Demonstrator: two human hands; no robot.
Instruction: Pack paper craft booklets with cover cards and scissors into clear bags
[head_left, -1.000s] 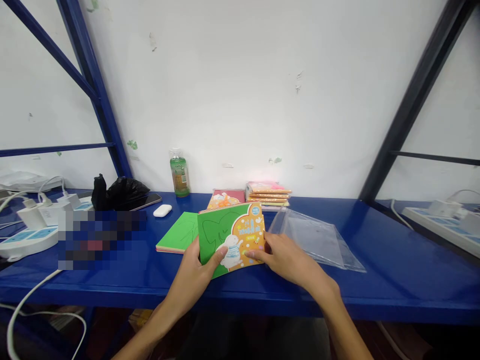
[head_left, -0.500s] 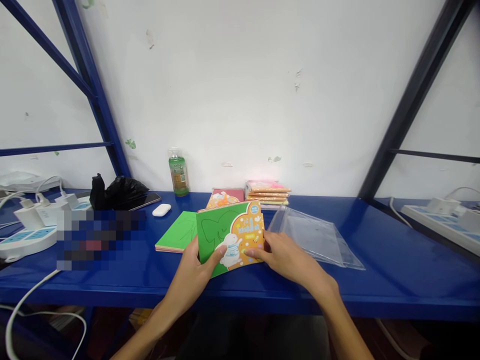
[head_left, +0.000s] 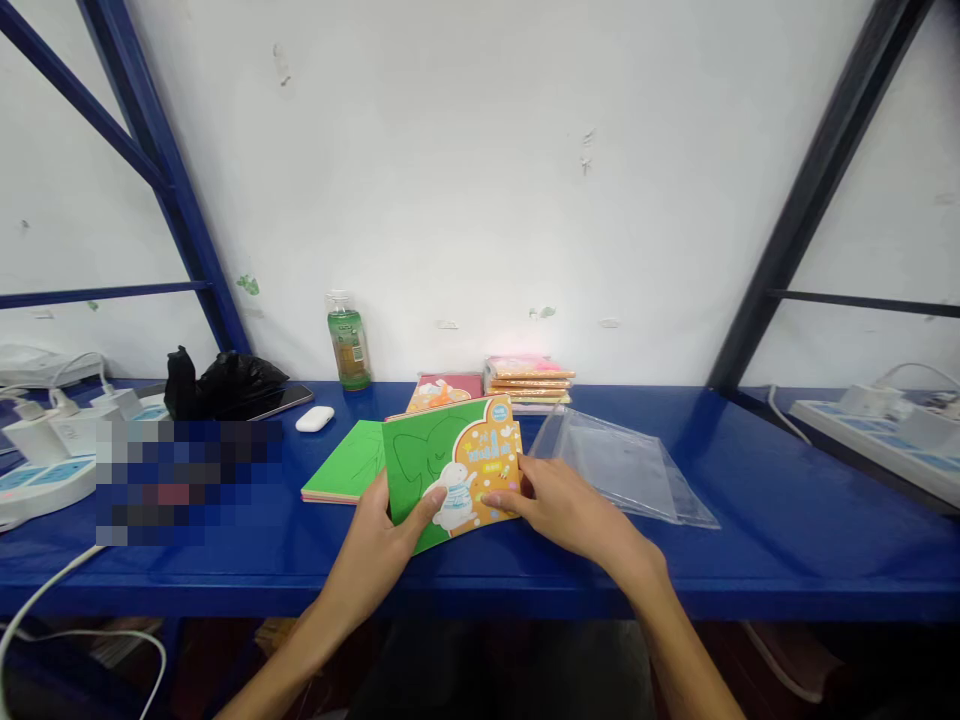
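Head view, left to right: on the far left of the blue table (head_left: 780,500) sits a white power strip (head_left: 64,495) with chargers plugged in. Next come a black plastic bag (head_left: 232,385), a phone (head_left: 283,402) and a small white case (head_left: 314,419). Nearer lies a green-topped stack of booklets (head_left: 341,465); a green bottle (head_left: 349,350) stands far back by the wall. The left hand (head_left: 386,525) grips the left side of a green-and-orange booklet (head_left: 452,455), thumb across its front. The booklet tilts at the table's near middle, a red-and-orange booklet (head_left: 448,390) and a wrapped stack (head_left: 529,380) beyond it. The right hand (head_left: 562,505) pinches its right edge, thumb in front. Clear plastic sleeves (head_left: 630,465) lie just right, another power strip (head_left: 874,430) far right.
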